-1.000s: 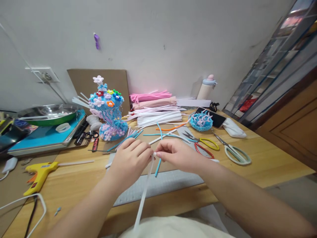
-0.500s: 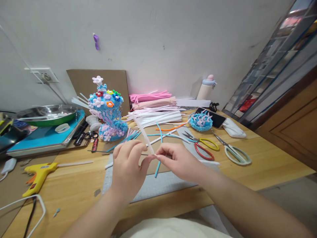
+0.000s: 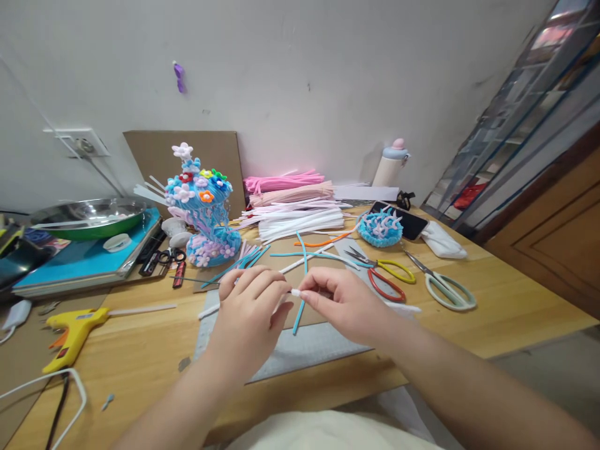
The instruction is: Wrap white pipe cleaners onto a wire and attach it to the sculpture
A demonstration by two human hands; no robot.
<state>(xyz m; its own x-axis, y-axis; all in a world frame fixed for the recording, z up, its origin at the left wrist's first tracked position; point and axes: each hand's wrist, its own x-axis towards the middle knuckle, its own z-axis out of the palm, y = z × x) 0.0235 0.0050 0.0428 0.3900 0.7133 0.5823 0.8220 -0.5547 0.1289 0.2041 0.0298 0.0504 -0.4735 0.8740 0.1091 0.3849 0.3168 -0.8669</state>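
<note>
My left hand [image 3: 253,312] is closed, palm down, around a thin dark rod [image 3: 192,279] whose end sticks out to the left behind the knuckles. A short piece of white pipe cleaner [image 3: 295,292] shows between the two hands, apparently around the rod's right end. My right hand [image 3: 344,303] pinches this white piece between thumb and forefinger. The fingers hide the rest of it. Below the hands lies a brown board on a grey mat [image 3: 309,350], with a blue pipe cleaner [image 3: 304,262] crossing others there.
Behind stand a blue flowered pipe-cleaner piece [image 3: 199,194] and bundles of white pipe cleaners [image 3: 302,222]. To the right lie red-and-yellow-handled scissors [image 3: 384,287], pale-green-handled scissors [image 3: 450,292] and a round blue piece [image 3: 380,228]. A yellow glue gun [image 3: 77,331] lies left.
The long white pipe cleaner that stuck up between my hands no longer shows; only a short white piece is visible. My left fingers have shifted right, and the hands stay close together.
</note>
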